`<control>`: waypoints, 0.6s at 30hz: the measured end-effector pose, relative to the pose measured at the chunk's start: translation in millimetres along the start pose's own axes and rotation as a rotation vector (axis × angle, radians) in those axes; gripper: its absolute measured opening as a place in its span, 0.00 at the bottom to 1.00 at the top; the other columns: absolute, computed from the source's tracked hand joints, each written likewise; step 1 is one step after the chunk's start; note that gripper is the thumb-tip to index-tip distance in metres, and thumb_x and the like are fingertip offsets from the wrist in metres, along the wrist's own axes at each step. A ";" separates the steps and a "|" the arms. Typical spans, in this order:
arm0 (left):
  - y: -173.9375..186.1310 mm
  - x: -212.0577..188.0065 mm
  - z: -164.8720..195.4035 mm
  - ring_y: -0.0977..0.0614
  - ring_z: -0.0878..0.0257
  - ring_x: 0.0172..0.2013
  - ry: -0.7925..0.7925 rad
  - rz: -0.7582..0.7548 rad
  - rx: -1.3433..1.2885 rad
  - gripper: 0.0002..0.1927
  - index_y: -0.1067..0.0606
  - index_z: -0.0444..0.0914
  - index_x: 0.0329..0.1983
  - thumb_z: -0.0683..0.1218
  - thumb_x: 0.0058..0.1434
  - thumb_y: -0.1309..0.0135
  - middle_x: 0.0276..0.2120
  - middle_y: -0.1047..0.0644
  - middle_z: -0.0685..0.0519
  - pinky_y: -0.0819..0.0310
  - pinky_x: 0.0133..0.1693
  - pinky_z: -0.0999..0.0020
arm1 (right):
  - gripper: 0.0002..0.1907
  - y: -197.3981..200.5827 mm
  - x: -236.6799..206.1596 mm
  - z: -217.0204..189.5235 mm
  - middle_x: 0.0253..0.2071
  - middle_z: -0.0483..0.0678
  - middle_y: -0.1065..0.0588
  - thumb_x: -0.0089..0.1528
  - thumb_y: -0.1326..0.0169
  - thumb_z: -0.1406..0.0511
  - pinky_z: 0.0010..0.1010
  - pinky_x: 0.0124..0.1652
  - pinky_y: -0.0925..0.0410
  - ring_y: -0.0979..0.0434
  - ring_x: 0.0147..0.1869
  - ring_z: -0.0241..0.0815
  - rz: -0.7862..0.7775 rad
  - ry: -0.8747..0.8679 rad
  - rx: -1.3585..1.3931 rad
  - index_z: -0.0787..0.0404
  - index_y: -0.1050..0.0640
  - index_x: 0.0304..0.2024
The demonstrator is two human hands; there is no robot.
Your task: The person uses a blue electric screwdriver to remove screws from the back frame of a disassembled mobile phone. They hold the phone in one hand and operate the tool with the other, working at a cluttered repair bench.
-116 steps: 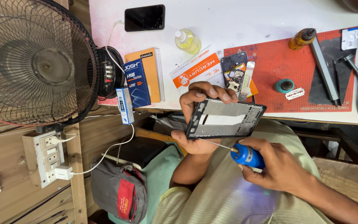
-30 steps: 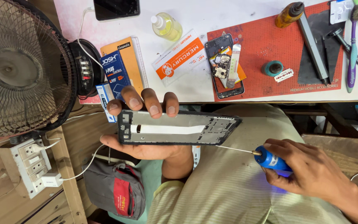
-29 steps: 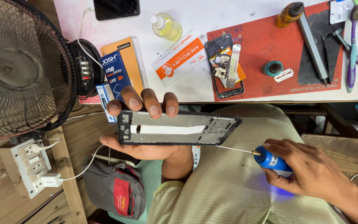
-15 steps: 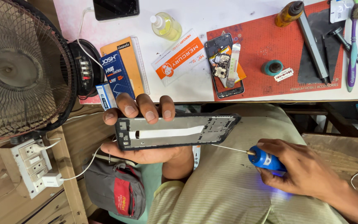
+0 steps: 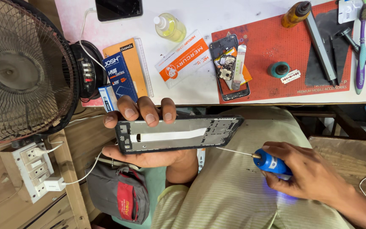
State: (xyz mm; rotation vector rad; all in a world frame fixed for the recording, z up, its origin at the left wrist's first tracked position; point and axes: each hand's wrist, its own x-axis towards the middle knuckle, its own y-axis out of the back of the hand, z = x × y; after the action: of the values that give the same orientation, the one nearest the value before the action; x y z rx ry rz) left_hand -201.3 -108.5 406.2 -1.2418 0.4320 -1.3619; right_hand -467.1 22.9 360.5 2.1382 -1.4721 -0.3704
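Your left hand (image 5: 149, 140) clamps the phone frame (image 5: 178, 133) below the desk (image 5: 217, 17) edge; your right hand (image 5: 314, 174) wraps the blue needle tool (image 5: 270, 163). The needle seems to touch the frame's lower edge; a slip could scratch it or jab your palm.

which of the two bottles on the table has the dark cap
The amber bottle at the top of the red mat. The other, a pale yellow bottle on the white table, has a white cap.

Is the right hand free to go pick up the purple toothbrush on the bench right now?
Probably not as it stands: the right hand is wrapped around the blue tool, so it has no free grip. The path itself looks open, with the purple toothbrush lying uncovered at the bench's far right.
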 end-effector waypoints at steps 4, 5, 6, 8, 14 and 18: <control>0.7 2.1 -0.2 0.26 0.60 0.45 -0.012 0.005 -0.001 0.26 0.30 0.43 0.60 0.67 0.78 0.57 0.49 0.31 0.51 0.33 0.44 0.62 | 0.30 2.5 -2.4 2.0 0.49 0.54 0.21 0.50 0.34 0.59 0.40 0.42 0.23 0.16 0.43 0.54 -0.016 -0.011 0.012 0.63 0.28 0.50; 0.6 2.3 -0.6 0.26 0.60 0.45 -0.016 0.009 0.000 0.26 0.30 0.43 0.60 0.67 0.79 0.58 0.49 0.31 0.51 0.33 0.44 0.61 | 0.30 2.5 -2.7 2.5 0.49 0.54 0.21 0.50 0.34 0.59 0.40 0.41 0.23 0.16 0.43 0.54 -0.007 -0.010 0.007 0.63 0.28 0.50; 0.9 2.8 -0.8 0.26 0.60 0.45 -0.019 0.012 -0.001 0.26 0.30 0.43 0.60 0.67 0.79 0.58 0.49 0.31 0.51 0.33 0.44 0.61 | 0.29 2.4 -3.4 3.0 0.49 0.54 0.21 0.49 0.34 0.59 0.40 0.41 0.23 0.16 0.43 0.54 0.002 -0.009 0.002 0.62 0.28 0.50; 0.7 3.3 -1.2 0.26 0.60 0.45 -0.024 0.018 -0.003 0.26 0.30 0.43 0.60 0.67 0.79 0.58 0.49 0.31 0.51 0.33 0.44 0.61 | 0.29 2.3 -3.9 4.1 0.49 0.54 0.21 0.50 0.34 0.59 0.39 0.40 0.23 0.16 0.42 0.53 0.013 -0.022 0.016 0.62 0.28 0.50; -0.2 3.4 -1.1 0.27 0.60 0.45 -0.020 0.035 -0.001 0.26 0.31 0.43 0.60 0.67 0.79 0.58 0.50 0.31 0.52 0.33 0.45 0.61 | 0.29 2.5 -6.7 5.5 0.48 0.54 0.20 0.49 0.35 0.60 0.39 0.40 0.23 0.16 0.40 0.54 0.016 -0.039 0.003 0.63 0.28 0.50; -0.5 2.2 -1.1 0.27 0.60 0.45 -0.017 0.044 0.010 0.25 0.31 0.43 0.60 0.67 0.79 0.58 0.49 0.31 0.52 0.33 0.46 0.61 | 0.29 2.2 -7.5 4.3 0.48 0.54 0.21 0.49 0.35 0.60 0.39 0.41 0.23 0.15 0.41 0.54 0.022 -0.044 -0.008 0.63 0.28 0.50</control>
State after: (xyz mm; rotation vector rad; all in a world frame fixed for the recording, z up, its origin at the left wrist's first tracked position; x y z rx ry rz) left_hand -201.9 -110.7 407.1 -1.2278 0.4376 -1.3138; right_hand -473.7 28.1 357.7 2.1189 -1.5147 -0.4175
